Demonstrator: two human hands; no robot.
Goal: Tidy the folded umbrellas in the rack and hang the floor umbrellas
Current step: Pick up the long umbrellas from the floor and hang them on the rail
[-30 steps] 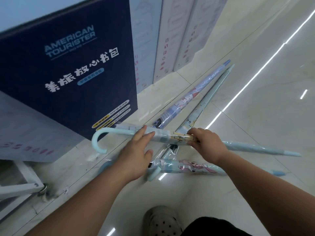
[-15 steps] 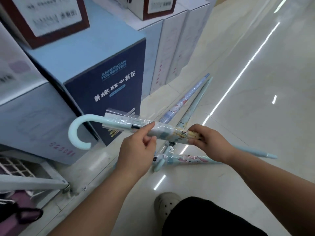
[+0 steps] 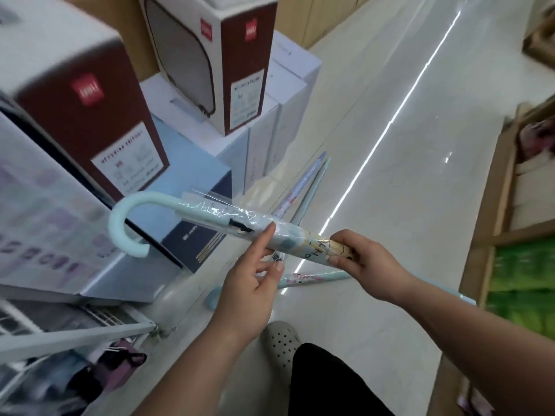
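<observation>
head | right hand (image 3: 369,261) holds umbrella (image 3: 237,217) | left hand (image 3: 249,292) touches it

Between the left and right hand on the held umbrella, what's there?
Head view: just a short plastic-wrapped stretch of the umbrella between the left hand and the right hand.

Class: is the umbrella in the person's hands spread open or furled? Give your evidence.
Furled. The umbrella is a slim roll inside a clear plastic sleeve, and the right hand wraps round it.
</observation>
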